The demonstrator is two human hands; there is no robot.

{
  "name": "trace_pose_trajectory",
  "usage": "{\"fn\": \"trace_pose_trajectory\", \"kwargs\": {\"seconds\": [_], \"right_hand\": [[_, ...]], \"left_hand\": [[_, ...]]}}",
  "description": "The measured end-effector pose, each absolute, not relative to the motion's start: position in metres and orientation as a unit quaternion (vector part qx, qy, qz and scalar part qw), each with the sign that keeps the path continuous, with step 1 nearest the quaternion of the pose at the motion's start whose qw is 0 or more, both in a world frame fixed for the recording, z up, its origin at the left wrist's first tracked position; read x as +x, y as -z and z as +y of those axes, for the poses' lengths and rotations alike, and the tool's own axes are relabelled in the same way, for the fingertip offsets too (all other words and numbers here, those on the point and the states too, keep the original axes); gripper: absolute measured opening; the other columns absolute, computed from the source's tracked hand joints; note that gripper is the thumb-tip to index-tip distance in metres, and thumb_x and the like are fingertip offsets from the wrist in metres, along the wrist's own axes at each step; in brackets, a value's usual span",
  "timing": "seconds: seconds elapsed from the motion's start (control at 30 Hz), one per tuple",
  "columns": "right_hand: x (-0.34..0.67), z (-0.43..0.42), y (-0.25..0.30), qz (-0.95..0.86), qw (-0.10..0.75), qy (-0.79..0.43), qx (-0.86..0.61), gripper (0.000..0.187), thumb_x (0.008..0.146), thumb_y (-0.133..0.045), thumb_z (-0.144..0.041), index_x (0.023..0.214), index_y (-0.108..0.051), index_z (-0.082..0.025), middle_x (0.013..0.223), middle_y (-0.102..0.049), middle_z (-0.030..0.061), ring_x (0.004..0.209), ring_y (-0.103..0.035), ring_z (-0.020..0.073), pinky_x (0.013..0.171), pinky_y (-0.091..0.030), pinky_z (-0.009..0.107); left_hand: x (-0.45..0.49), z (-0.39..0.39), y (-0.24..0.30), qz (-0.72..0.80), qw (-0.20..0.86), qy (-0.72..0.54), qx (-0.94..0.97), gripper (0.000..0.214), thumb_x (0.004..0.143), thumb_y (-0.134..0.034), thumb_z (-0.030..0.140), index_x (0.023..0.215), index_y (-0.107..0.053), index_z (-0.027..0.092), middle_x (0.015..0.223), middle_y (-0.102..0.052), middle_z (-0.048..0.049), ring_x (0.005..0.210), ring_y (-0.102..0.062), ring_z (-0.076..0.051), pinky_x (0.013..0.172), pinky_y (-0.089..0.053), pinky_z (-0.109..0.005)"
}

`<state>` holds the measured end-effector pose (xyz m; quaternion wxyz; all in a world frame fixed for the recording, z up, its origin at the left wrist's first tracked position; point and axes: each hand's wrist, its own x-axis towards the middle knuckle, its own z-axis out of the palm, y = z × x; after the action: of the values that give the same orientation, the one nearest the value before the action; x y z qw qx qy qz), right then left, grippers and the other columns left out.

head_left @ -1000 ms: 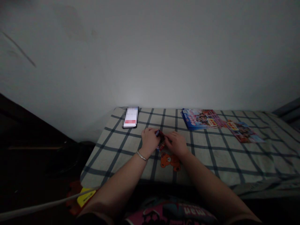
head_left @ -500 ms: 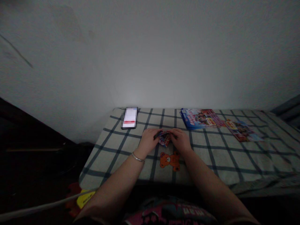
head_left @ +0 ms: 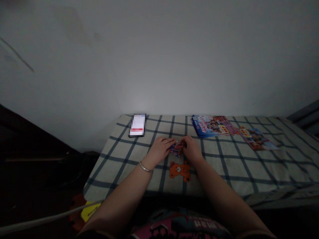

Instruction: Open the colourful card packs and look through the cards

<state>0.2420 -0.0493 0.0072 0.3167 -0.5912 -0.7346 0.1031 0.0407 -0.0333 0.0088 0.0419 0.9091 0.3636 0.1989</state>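
My left hand (head_left: 159, 149) and my right hand (head_left: 191, 148) meet over a checked cloth (head_left: 224, 159) and both pinch a small red, blue and white packet (head_left: 176, 149) between their fingertips. The left wrist wears a thin bracelet (head_left: 144, 166). An orange teddy bear print (head_left: 180, 170) lies on the cloth just below the hands. What the packet holds is too small and dim to make out.
A lit phone (head_left: 137, 125) lies at the cloth's far left, near the wall. A blue box (head_left: 211, 125) and a colourful leaflet (head_left: 258, 139) lie at the far right. A yellow and red object (head_left: 87, 209) sits low at the left, in the dark.
Both hands have shifted slightly towards the wall and turned the small packet between them. The view has drifted a little; the phone, box and leaflet lie as before.
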Motion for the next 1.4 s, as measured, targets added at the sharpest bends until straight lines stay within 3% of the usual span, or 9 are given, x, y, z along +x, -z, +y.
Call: {"fn": "trace_pose_trajectory", "kwargs": {"seconds": [0.3, 0.43, 0.6, 0.87, 1.07, 1.23, 1.33, 1.4], "right_hand": [[0.258, -0.045, -0.007, -0.759, 0.332, -0.184, -0.529, 0.031, 0.069, -0.048, 0.002, 0.085, -0.064, -0.019, 0.085, -0.06, 0.0028, 0.085, -0.057, 0.0169, 0.079, -0.045, 0.03], [0.259, -0.046, -0.006, -0.755, 0.345, -0.178, -0.528, 0.027, 0.073, -0.047, 0.0, 0.081, -0.064, -0.019, 0.083, -0.061, 0.003, 0.085, -0.058, 0.017, 0.081, -0.046, 0.031], [0.256, -0.045, -0.005, -0.756, 0.337, -0.16, -0.538, 0.019, 0.083, -0.048, -0.01, 0.083, -0.065, -0.019, 0.084, -0.063, 0.0048, 0.086, -0.059, 0.0179, 0.082, -0.046, 0.032], [0.253, -0.047, -0.003, -0.734, 0.339, -0.149, -0.569, 0.02, 0.079, -0.054, -0.012, 0.095, -0.063, -0.018, 0.092, -0.067, 0.0055, 0.083, -0.061, 0.0173, 0.078, -0.048, 0.032], [0.25, -0.052, -0.006, -0.761, 0.327, -0.156, -0.538, 0.03, 0.075, -0.05, -0.007, 0.099, -0.063, -0.019, 0.09, -0.067, 0.0033, 0.08, -0.06, 0.0154, 0.078, -0.048, 0.03], [0.25, -0.054, -0.012, -0.807, 0.333, -0.199, -0.445, 0.034, 0.074, -0.051, -0.005, 0.101, -0.063, -0.021, 0.101, -0.065, 0.0048, 0.097, -0.06, 0.018, 0.09, -0.047, 0.035], [0.251, -0.055, -0.014, -0.82, 0.322, -0.214, -0.422, 0.028, 0.076, -0.065, -0.019, 0.104, -0.063, -0.022, 0.106, -0.064, 0.0061, 0.102, -0.059, 0.02, 0.092, -0.047, 0.037], [0.252, -0.056, -0.014, -0.825, 0.317, -0.21, -0.419, 0.034, 0.073, -0.073, -0.029, 0.105, -0.063, -0.022, 0.109, -0.064, 0.0073, 0.104, -0.058, 0.0212, 0.093, -0.047, 0.038]], "left_hand": [[0.037, -0.042, -0.015, 0.343, 0.026, -0.169, 0.924, 0.054, 0.09, -0.055, 0.036, 0.14, -0.041, 0.021, 0.141, -0.05, -0.0038, 0.123, -0.044, -0.024, 0.109, -0.031, -0.042], [0.039, -0.048, -0.02, 0.354, 0.002, -0.149, 0.923, 0.055, 0.093, -0.046, 0.046, 0.141, -0.039, 0.022, 0.142, -0.049, -0.0059, 0.126, -0.042, -0.025, 0.108, -0.03, -0.045], [0.046, -0.057, -0.018, 0.374, -0.035, -0.137, 0.917, 0.05, 0.095, -0.041, 0.044, 0.141, -0.041, 0.023, 0.144, -0.047, -0.0045, 0.128, -0.04, -0.026, 0.109, -0.029, -0.048], [0.056, -0.062, -0.004, 0.414, -0.085, -0.14, 0.895, 0.048, 0.097, -0.036, 0.042, 0.14, -0.042, 0.022, 0.148, -0.041, -0.0052, 0.134, -0.035, -0.028, 0.109, -0.029, -0.051], [0.052, -0.058, -0.005, 0.413, -0.039, -0.147, 0.898, 0.049, 0.098, -0.032, 0.042, 0.14, -0.041, 0.018, 0.149, -0.04, -0.0077, 0.138, -0.032, -0.026, 0.113, -0.026, -0.05], [0.042, -0.049, -0.01, 0.389, 0.067, -0.157, 0.905, 0.059, 0.095, -0.038, 0.049, 0.144, -0.034, 0.015, 0.148, -0.039, -0.0124, 0.14, -0.03, -0.025, 0.115, -0.023, -0.049], [0.037, -0.045, -0.012, 0.37, 0.105, -0.142, 0.912, 0.08, 0.085, -0.053, 0.059, 0.145, -0.029, 0.013, 0.149, -0.036, -0.0158, 0.141, -0.028, -0.029, 0.115, -0.021, -0.05], [0.035, -0.045, -0.012, 0.362, 0.111, -0.137, 0.915, 0.092, 0.077, -0.061, 0.062, 0.146, -0.027, 0.011, 0.149, -0.036, -0.0172, 0.141, -0.027, -0.031, 0.116, -0.02, -0.05]]}}
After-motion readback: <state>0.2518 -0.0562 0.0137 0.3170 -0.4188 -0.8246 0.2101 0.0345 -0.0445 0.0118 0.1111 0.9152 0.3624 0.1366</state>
